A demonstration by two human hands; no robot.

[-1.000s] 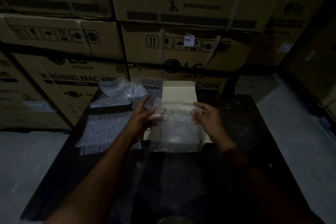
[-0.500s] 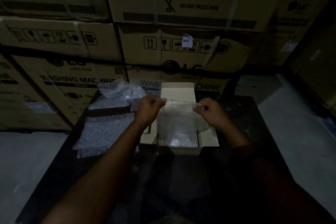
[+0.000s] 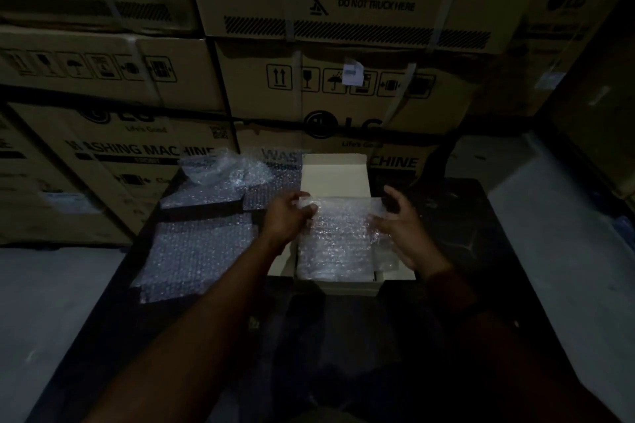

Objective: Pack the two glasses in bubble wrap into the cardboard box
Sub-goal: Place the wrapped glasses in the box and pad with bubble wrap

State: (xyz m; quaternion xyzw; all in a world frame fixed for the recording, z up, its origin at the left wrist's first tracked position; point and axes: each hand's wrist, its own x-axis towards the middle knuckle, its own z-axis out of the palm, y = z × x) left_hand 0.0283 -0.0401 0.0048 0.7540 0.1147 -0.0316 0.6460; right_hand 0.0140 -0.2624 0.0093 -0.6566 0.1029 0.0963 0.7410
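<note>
Item: cardboard box [image 3: 338, 286], small, open, its lid flap raised at 12 o'clock; stood at the centre of a dark counter [image 3: 464, 251].
Contents: a sheet of bubble wrap [image 3: 336, 240] lay across the box opening; the glasses could not be made out beneath it.
Left hand [image 3: 287, 218]: at the sheet's 10 o'clock corner, fingers pinched closed on the wrap.
Right hand [image 3: 400, 227]: at the sheet's 3 o'clock edge, fingers spread and open, touching the wrap.
Also on counter: flat bubble wrap sheets [image 3: 196, 251] at 9 o'clock of the box; a crumpled piece [image 3: 220, 170] at 10 o'clock.
Background: stacked washing machine cartons [image 3: 343, 45] at 12 o'clock.
</note>
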